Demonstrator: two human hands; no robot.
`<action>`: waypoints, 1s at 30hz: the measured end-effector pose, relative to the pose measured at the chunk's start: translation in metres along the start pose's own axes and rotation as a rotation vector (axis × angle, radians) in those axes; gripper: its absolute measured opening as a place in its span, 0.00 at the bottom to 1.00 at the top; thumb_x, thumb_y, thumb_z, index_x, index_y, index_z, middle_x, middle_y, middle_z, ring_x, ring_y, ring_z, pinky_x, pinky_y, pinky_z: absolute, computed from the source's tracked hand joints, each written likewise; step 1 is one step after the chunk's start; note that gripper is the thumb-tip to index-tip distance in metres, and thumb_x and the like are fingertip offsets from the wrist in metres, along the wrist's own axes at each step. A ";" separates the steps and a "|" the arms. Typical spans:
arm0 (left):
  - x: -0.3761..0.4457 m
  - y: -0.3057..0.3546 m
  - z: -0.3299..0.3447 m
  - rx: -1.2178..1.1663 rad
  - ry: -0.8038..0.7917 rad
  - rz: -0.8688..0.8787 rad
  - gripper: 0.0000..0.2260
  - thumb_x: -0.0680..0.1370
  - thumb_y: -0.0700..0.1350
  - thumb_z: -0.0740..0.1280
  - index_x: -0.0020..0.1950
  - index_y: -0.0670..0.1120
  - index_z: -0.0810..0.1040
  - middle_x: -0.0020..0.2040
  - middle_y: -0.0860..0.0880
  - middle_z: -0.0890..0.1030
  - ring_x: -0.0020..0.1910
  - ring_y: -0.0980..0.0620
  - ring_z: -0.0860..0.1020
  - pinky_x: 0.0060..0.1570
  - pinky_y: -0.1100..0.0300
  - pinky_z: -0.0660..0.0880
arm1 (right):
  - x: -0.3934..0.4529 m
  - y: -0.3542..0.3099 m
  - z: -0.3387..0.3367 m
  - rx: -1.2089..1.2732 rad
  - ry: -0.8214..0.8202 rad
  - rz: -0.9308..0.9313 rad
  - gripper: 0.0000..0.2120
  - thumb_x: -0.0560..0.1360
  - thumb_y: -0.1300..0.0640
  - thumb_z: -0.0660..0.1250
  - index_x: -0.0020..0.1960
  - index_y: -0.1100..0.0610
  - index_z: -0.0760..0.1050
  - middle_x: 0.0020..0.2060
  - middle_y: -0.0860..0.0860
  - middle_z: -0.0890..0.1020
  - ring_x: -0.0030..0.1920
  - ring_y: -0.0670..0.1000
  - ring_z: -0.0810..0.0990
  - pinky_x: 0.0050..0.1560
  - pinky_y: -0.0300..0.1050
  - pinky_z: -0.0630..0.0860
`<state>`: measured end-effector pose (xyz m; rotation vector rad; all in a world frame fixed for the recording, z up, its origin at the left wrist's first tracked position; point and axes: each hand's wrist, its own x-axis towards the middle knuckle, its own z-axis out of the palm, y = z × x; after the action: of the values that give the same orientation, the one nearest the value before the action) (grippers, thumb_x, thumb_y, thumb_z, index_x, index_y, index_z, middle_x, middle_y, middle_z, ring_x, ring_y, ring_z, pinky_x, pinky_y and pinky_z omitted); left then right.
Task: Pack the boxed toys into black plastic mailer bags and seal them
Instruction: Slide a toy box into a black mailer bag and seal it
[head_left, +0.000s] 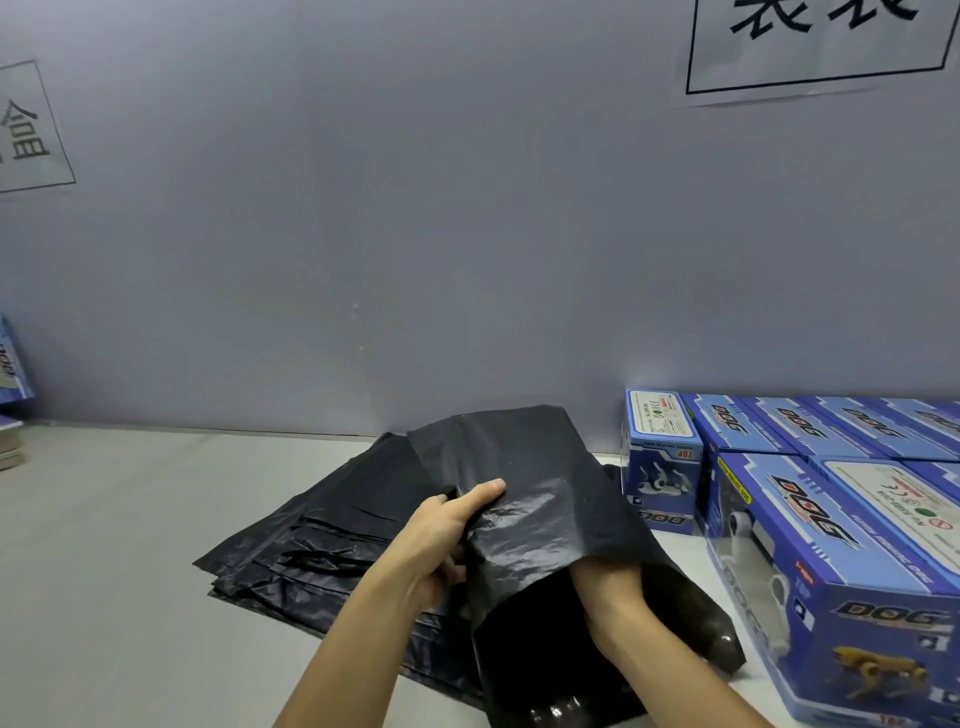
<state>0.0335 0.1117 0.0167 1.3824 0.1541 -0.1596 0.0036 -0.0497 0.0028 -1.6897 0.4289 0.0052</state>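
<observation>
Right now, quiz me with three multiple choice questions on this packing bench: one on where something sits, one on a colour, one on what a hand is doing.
1. Where are the boxed toys?
A. right of the bag pile
B. left of the bag pile
C. on top of the bag pile

2. What colour is the pile of mailer bags?
A. white
B. black
C. blue

3. What is the right hand doing?
A. resting on the table
B. lifting a box
C. reaching inside the open bag

Answers: A, the boxes stand on the right; B, the plastic is black; C, the wrist disappears into the bag mouth that the left hand grips.
</observation>
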 end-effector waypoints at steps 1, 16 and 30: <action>0.001 -0.001 -0.001 -0.004 0.040 0.018 0.40 0.58 0.60 0.82 0.64 0.43 0.78 0.55 0.45 0.85 0.52 0.45 0.85 0.50 0.51 0.81 | 0.007 0.001 -0.003 0.208 -0.020 0.071 0.16 0.84 0.66 0.55 0.70 0.69 0.66 0.68 0.64 0.71 0.50 0.51 0.78 0.48 0.27 0.73; -0.016 0.018 -0.007 0.744 0.483 0.662 0.14 0.76 0.47 0.73 0.61 0.50 0.78 0.56 0.52 0.78 0.58 0.50 0.74 0.58 0.55 0.72 | -0.024 -0.035 -0.101 -0.156 -0.663 -0.333 0.13 0.81 0.53 0.63 0.51 0.58 0.84 0.46 0.53 0.87 0.46 0.54 0.87 0.40 0.43 0.82; -0.032 0.001 -0.059 0.874 0.050 0.683 0.05 0.72 0.44 0.77 0.42 0.56 0.87 0.39 0.50 0.75 0.36 0.60 0.74 0.37 0.70 0.69 | 0.028 0.016 -0.067 -0.426 -0.311 -0.742 0.16 0.80 0.57 0.66 0.45 0.36 0.83 0.56 0.40 0.71 0.61 0.41 0.70 0.58 0.31 0.66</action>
<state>0.0017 0.1701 0.0134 2.2240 -0.3985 0.4314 0.0093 -0.1235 -0.0076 -2.1368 -0.4783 -0.1939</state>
